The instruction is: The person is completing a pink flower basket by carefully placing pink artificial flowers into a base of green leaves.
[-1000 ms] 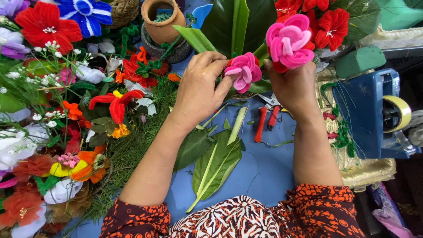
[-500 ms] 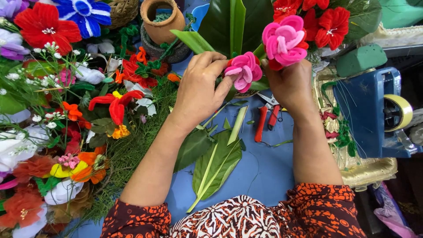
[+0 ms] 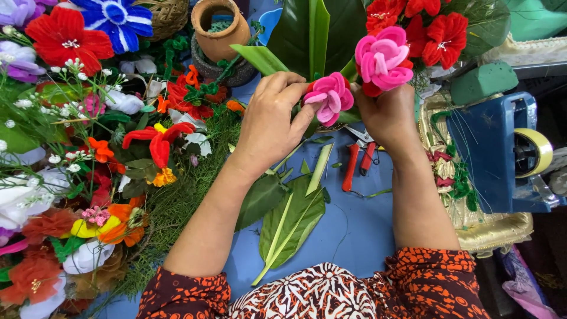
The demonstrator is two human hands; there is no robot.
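A blue work table is crowded with craft flowers, thickest along the left side. Above its middle both hands are raised and close together. The left hand is curled, its fingertips pinching the small pink rolled-petal flower from the left. The right hand is closed in a fist around stems hidden inside it, bearing the larger pink flower at the far side, with red fabric blossoms and broad dark green leaves beyond. Below the hands lie loose green leaves and red-handled cutters; a blue tape dispenser stands to the right, a terracotta pot far left of the hands.

The small flower looks held by a fingertip pinch only, so a loosened grip could let it drop onto the leaves, and pressing could crush its petals.
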